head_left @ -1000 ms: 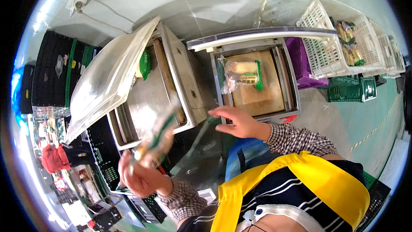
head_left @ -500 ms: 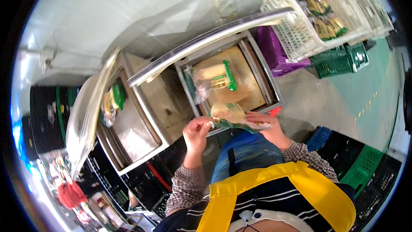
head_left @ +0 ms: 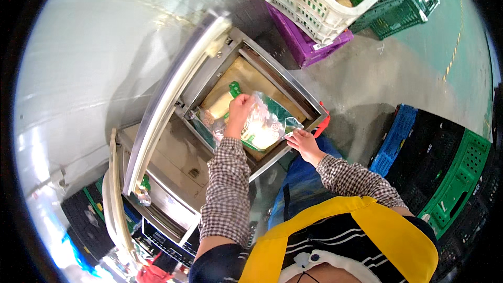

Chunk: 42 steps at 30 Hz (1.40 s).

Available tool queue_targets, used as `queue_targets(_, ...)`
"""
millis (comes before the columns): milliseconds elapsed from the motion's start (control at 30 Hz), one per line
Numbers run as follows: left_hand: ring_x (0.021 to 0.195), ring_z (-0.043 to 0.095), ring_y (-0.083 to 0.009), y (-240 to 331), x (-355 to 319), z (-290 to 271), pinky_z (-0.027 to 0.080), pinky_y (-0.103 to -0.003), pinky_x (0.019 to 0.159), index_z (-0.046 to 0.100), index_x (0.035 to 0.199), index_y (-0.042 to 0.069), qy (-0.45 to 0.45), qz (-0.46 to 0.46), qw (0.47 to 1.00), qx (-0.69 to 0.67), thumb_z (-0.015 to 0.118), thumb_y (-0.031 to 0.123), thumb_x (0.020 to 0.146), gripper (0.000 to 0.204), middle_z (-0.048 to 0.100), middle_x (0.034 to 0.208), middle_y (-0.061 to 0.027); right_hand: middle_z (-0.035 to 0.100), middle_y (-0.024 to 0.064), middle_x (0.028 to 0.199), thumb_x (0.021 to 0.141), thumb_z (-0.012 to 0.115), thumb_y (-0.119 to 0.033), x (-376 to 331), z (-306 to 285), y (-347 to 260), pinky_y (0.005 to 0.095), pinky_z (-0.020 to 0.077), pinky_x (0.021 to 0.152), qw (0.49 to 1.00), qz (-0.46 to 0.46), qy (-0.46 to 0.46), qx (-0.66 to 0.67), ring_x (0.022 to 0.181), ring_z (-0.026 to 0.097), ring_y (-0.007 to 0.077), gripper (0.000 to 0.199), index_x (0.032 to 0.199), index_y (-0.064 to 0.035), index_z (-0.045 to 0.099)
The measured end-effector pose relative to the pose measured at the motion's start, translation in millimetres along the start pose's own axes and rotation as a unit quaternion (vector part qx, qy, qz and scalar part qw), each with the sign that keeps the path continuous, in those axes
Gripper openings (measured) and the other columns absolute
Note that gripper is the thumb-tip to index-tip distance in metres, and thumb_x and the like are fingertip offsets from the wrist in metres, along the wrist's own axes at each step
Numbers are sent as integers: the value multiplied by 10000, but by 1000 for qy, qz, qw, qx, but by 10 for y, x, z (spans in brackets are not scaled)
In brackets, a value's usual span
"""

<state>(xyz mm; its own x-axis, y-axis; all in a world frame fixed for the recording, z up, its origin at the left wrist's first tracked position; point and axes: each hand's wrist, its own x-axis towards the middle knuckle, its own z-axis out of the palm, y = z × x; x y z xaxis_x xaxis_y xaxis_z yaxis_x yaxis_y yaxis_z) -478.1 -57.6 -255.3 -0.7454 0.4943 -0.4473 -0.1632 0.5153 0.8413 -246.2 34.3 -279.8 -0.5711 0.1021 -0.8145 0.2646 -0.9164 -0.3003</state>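
Observation:
A clear, green-printed bag of lotus root (head_left: pixel 262 132) lies over the metal chamber (head_left: pixel 230 73) of a vacuum packing machine, near its front edge. My left hand (head_left: pixel 240 112) is closed on the bag's upper left part. At the bag's right corner, by the chamber's front rim, my right hand (head_left: pixel 305 144) pinches the film. Glare hides part of the contents. Beside my left hand, a second bag of lotus root (head_left: pixel 220 107) rests on the chamber's tan floor, partly covered by that hand and the first bag. The machine's lid (head_left: pixel 167 94) stands raised on the left.
A second chamber (head_left: pixel 170 207) with its own raised lid (head_left: pixel 112 204) is at lower left, holding another bag (head_left: pixel 143 191). Beyond the machine, a white crate (head_left: pixel 314 13) of bagged roots sits on a purple crate (head_left: pixel 304 42). Blue (head_left: pixel 395 139) and green (head_left: pixel 450 183) crates stand right.
The bag has moved from in front of the machine into the chamber. My left hand has reached forward over the chamber. The view has turned, so the surroundings shifted.

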Motion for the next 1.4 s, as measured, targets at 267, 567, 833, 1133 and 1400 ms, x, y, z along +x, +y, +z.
queue_targets(267,581,479,-56,-32,452,505,388,-215,523,582,757,-3,4,-48,994,-93,573,167,846,192,562,654,2,442,159,1214,914,424,-233,134,133,-350,440,416,935,978,100,139,122,1099,466,276,365,1199,-6,392)
queue_targets(567,551,491,-121,-210,543,652,408,-292,527,563,751,-25,35,-23,998,53,579,187,823,224,546,602,-80,440,142,1239,942,393,-220,31,249,-596,407,377,971,959,173,169,149,1122,446,262,363,1249,-27,376)
queue_targets(833,546,532,-146,-145,518,656,427,-300,534,576,766,-17,34,-6,998,44,575,175,817,198,588,630,-92,485,106,1199,816,540,-193,-333,39,-847,354,378,890,521,-336,39,-784,1106,447,234,366,1135,-16,508)
queue_targets(1133,547,547,-195,-36,615,708,431,-313,540,570,741,-10,60,-15,995,83,587,186,809,208,571,620,-117,358,75,1348,729,592,-281,-372,-60,-815,368,271,927,397,-269,58,-875,1148,354,208,629,1265,-4,415)
queue_targets(1400,522,520,-192,-2,614,709,409,-321,518,569,738,-15,77,48,990,108,584,214,808,239,570,614,-116,428,86,1243,700,624,-193,-399,79,-960,401,304,916,477,-355,78,-800,1107,401,251,558,1201,-8,460)
